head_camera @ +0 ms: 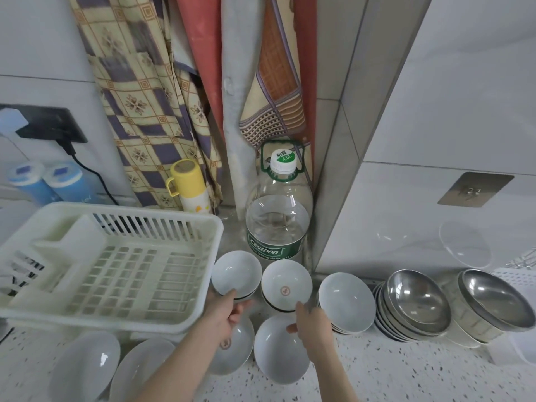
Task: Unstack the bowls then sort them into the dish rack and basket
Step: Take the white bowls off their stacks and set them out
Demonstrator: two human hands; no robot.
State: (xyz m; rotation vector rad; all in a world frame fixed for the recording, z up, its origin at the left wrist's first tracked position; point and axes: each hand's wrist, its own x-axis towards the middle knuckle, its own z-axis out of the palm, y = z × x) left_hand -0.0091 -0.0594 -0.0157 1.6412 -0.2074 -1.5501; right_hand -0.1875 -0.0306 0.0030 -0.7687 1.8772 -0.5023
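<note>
My left hand (229,310) grips the near rim of a white bowl (236,272) beside the cream dish rack (116,265). My right hand (311,324) holds the near rim of a short stack of white bowls with a red mark inside the top one (285,282). A tilted stack of white bowls (348,303) stands to the right. Single white bowls lie along the counter's front, among them one at centre (278,355), one under my left wrist (235,352) and two at the left (87,364). Two stacks of steel bowls (414,303) (493,303) sit at the right.
A large water bottle (277,216) stands behind the white bowls, with a yellow flask (190,184) to its left. A white basket's corner (519,278) shows at the far right. Curtains hang at the back, and a tiled wall corner juts out on the right.
</note>
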